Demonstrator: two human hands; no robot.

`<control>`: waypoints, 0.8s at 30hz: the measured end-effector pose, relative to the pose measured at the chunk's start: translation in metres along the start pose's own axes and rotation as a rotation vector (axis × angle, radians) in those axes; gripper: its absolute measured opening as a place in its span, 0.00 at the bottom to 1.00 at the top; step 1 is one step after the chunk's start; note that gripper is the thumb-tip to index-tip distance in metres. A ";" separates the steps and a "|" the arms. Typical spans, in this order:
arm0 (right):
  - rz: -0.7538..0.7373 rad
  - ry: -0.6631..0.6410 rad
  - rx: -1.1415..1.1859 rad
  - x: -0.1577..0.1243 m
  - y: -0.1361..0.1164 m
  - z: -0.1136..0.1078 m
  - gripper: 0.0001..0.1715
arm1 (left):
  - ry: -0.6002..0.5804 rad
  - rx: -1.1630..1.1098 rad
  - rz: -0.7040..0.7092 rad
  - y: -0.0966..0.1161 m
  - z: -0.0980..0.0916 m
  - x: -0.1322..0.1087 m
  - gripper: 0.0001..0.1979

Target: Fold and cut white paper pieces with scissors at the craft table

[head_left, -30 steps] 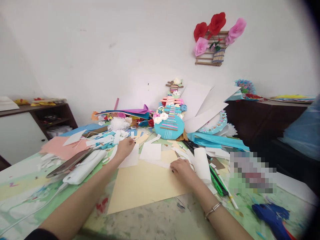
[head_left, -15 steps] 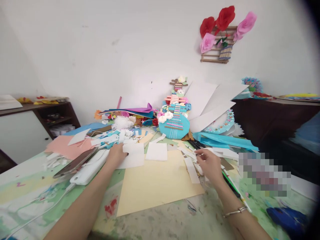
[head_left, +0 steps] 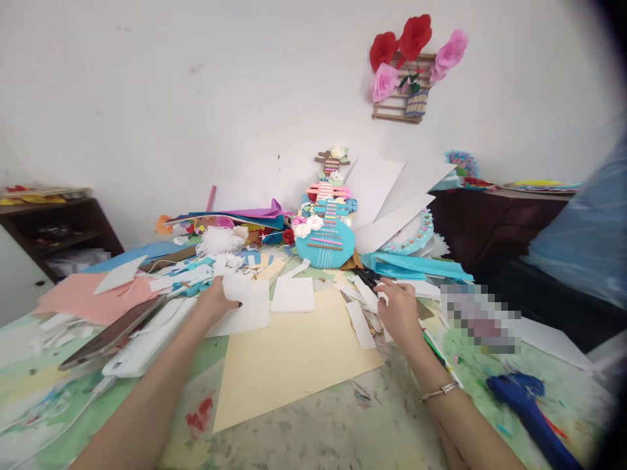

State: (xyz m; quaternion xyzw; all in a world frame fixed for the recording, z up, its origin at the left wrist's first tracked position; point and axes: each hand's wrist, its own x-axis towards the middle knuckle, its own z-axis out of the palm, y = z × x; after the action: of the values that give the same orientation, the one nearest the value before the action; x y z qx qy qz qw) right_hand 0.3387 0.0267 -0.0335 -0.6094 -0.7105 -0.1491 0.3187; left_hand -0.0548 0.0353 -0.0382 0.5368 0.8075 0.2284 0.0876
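My left hand (head_left: pixel 215 301) lies flat and open on a white paper sheet (head_left: pixel 245 310), left of a small white square (head_left: pixel 292 295). Fingers curled, my right hand (head_left: pixel 399 312) pinches a small white paper scrap (head_left: pixel 383 298); a bracelet (head_left: pixel 439 391) circles its wrist. It hovers beside a white strip (head_left: pixel 360 324) and black tools (head_left: pixel 366 277). A large cream sheet (head_left: pixel 294 359) lies between both arms on the paint-stained table (head_left: pixel 318 431).
A blue paper guitar (head_left: pixel 326 243) leans on the wall behind heaps of coloured paper (head_left: pixel 230 219). A white phone-like device (head_left: pixel 142 339) and pink paper (head_left: pixel 83 297) lie left. A blue glue gun (head_left: pixel 526 405) lies right, near a dark cabinet (head_left: pixel 490 222). Paper flowers (head_left: pixel 414 62) hang above.
My right hand left the cream sheet's edge and moved right and back to the scraps by the black tools. My left hand slid back slightly on the white sheet. The view shifted.
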 end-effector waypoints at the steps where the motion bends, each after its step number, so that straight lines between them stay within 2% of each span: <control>1: 0.024 -0.047 0.008 0.000 -0.002 -0.002 0.15 | 0.008 0.008 0.014 0.001 0.000 0.000 0.40; 4: 0.110 -0.248 0.049 -0.001 -0.009 -0.005 0.11 | 0.055 -0.026 0.023 0.003 -0.005 -0.002 0.33; 6: 0.134 -0.387 0.036 -0.003 -0.014 -0.004 0.10 | 0.044 -0.166 -0.002 0.006 -0.010 -0.005 0.25; 9: 0.111 -0.506 -0.014 -0.008 -0.020 0.000 0.10 | -0.118 -0.617 -0.088 0.011 -0.019 -0.014 0.19; 11: 0.075 -0.533 -0.005 -0.010 -0.022 0.003 0.08 | -0.252 -0.896 -0.125 0.015 -0.023 -0.020 0.19; 13: 0.048 -0.537 0.023 -0.011 -0.023 0.005 0.08 | -0.329 -1.076 -0.109 0.019 -0.025 -0.025 0.19; 16: 0.002 -0.484 0.125 -0.012 -0.028 0.006 0.13 | -0.371 -1.239 -0.046 0.026 -0.023 -0.031 0.19; 19: -0.108 -0.396 0.445 -0.018 -0.041 0.004 0.21 | -0.413 -1.298 -0.002 0.036 -0.014 -0.039 0.19; 20: -0.142 -0.418 0.591 -0.021 -0.047 0.003 0.26 | -0.435 -1.314 0.015 0.039 -0.010 -0.042 0.19; 22: -0.187 -0.575 0.848 -0.029 -0.060 0.001 0.37 | -0.524 -1.360 0.062 0.046 0.000 -0.049 0.20; 24: -0.236 -0.704 0.975 -0.036 -0.072 0.000 0.45 | -0.626 -1.408 0.104 0.054 0.010 -0.057 0.20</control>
State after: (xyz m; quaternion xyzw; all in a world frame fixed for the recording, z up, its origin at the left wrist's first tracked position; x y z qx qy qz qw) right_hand 0.2718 -0.0163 -0.0436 -0.3233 -0.8221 0.3693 0.2885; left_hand 0.0167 0.0036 -0.0281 0.4313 0.3832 0.5295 0.6219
